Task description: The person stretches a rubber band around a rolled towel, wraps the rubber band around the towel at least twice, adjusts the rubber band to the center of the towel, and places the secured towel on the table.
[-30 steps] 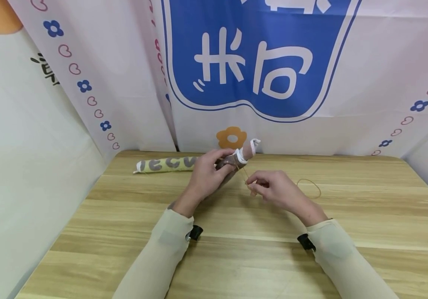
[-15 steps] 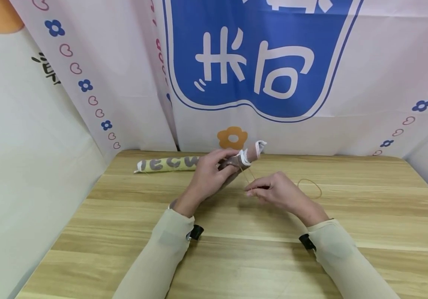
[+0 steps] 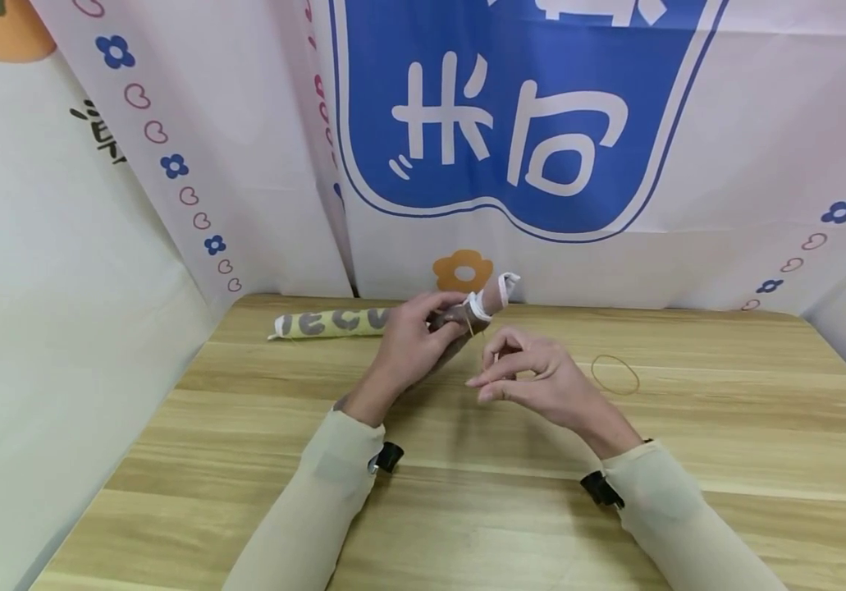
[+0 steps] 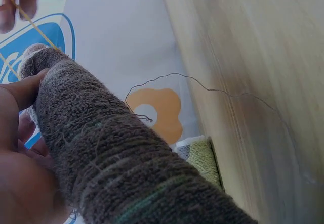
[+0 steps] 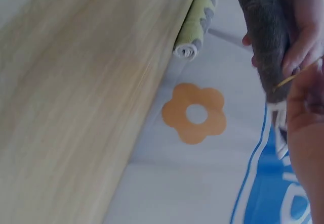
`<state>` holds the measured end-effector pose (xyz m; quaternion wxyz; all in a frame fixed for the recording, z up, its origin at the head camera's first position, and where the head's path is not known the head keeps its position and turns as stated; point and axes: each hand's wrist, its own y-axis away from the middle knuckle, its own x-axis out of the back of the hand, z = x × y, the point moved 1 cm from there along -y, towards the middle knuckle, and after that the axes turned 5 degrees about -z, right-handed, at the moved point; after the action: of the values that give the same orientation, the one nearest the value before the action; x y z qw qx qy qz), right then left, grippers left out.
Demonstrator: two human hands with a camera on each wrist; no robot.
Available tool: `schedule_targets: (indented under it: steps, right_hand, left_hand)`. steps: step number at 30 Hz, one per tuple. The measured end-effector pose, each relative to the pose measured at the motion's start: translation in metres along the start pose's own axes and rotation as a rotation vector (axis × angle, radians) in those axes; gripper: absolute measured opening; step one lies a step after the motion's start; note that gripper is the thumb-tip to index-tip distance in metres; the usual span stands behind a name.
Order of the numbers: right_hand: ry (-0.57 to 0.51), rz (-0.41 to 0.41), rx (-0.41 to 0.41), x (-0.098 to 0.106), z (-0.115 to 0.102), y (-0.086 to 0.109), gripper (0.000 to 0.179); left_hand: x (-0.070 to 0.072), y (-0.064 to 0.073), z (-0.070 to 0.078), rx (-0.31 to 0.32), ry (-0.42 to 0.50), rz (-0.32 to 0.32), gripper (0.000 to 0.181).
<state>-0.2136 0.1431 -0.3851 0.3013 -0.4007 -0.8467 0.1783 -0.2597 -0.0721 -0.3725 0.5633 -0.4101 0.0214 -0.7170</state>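
Note:
My left hand (image 3: 411,341) grips a rolled-up grey-brown towel (image 4: 111,138) near its far end, which has a white edge and tilts up to the right. Around that end goes a thin yellow rubber band (image 4: 38,29), drawn out in a stretched loop toward my right hand (image 3: 541,377). The right fingers are bent and hold the band just right of the roll; their grip is partly hidden in the right wrist view. A loose thread (image 4: 212,89) trails from the towel in the left wrist view.
A second rolled towel (image 3: 334,324), yellow-green with grey letters, lies at the back left of the wooden table (image 3: 511,525). Another rubber band (image 3: 615,374) lies to the right of my right hand. A printed curtain (image 3: 393,238) hangs behind the table.
My right hand first pulls the rubber band slightly toward me, then turns and spreads its fingers more, with thumb and index fingertips moving left. The left hand keeps its grip on the towel.

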Motion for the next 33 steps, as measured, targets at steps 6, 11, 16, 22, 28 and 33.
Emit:
schedule_targets:
  steps: [6,11,16,22,28,33]
  right_hand:
    - [0.139,-0.050,0.226,-0.016,-0.006,-0.008,0.021]
    - [0.267,-0.096,0.341,-0.024,-0.014,-0.013,0.022]
    - [0.178,-0.075,0.372,-0.027,-0.020,-0.014,0.022]
    - [-0.061,0.218,0.258,-0.028,-0.019,-0.009,0.026]
    - [-0.068,0.390,0.323,-0.033,-0.017,-0.009,0.026]
    - [0.109,0.362,0.504,-0.042,-0.017,-0.013,0.023]
  left_hand:
    - [-0.001,0.001,-0.002,-0.019,0.006,0.011,0.032]
    - [0.001,0.001,-0.006,0.023,0.020,0.039,0.032]
    - [0.005,0.001,-0.013,0.091,0.026,0.073,0.029]
    - [0.005,0.000,-0.016,0.163,-0.014,0.081,0.029]
    - [0.003,-0.001,-0.014,0.208,-0.049,0.077,0.030]
    - [0.003,-0.001,-0.017,0.271,-0.033,0.104,0.030]
